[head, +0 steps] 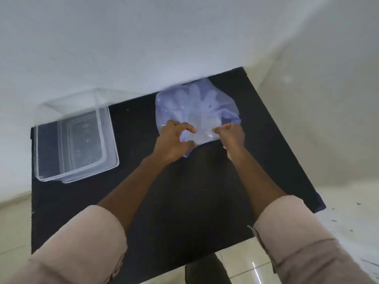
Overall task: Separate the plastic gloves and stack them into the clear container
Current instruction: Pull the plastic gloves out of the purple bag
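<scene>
On the black table [184, 201], the pile of plastic gloves [196, 105] lies at the far right against the wall, and both hands work at its near edge. The left hand [174, 142] pinches the film between thumb and fingers, while the right hand [232, 134] is closed on it. The clear container [51, 173] sits well apart at far left.

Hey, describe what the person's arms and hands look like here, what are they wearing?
Both arms wear loose, pale pinkish-beige sleeves, the left sleeve and right sleeve pushed up to about the elbow, leaving the forearms bare. The left hand and right hand are bare, with no gloves, rings or watch visible.
</scene>
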{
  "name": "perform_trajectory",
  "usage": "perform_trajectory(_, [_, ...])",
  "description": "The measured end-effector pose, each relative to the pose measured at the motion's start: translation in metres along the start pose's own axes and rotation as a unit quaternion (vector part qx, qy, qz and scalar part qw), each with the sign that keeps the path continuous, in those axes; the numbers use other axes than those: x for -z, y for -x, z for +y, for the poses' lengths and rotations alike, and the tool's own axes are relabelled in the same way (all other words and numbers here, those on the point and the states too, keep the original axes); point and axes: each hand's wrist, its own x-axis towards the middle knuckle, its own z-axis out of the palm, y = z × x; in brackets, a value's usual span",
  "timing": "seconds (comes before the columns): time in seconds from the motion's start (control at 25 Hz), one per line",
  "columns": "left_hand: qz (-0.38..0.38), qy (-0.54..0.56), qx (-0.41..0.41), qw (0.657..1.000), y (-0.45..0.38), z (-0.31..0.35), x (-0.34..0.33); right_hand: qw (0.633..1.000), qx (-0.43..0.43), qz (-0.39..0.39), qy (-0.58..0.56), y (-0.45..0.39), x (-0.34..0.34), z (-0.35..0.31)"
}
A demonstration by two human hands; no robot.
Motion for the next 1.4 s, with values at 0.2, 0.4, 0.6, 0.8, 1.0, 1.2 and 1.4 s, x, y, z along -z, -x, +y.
perform_trajectory(0.2, [0.025,-0.252,0.043,0.967,-0.030,0.004,-0.037,0.984,-0.015,0.014,0.179,-0.030,-0.012,-0.013])
perform_trajectory(0.4, [0.064,-0.217,0.062,0.972,-0.070,-0.006,-0.025,0.999,0.016,-0.001,-0.036,-0.043,-0.027,-0.023])
perform_trajectory(0.6, [0.058,-0.211,0.028,0.975,-0.082,-0.007,-0.016,0.873,-0.239,-0.130,-0.405,-0.033,-0.051,-0.034])
perform_trajectory(0.8, [0.054,-0.194,0.029,0.979,-0.088,-0.016,-0.012,0.933,-0.177,-0.070,-0.305,-0.039,-0.044,-0.023])
perform_trajectory(1.0, [0.038,-0.209,0.009,0.977,-0.078,-0.025,-0.009,0.942,-0.157,-0.175,-0.240,0.009,0.007,0.017])
perform_trajectory(1.2, [-0.010,-0.230,0.010,0.973,-0.052,-0.041,-0.010,0.942,-0.178,-0.188,-0.212,0.075,0.031,0.078])
perform_trajectory(1.4, [0.075,-0.118,-0.076,0.987,0.058,-0.079,-0.003,0.943,-0.211,-0.194,-0.170,0.153,-0.009,0.130])
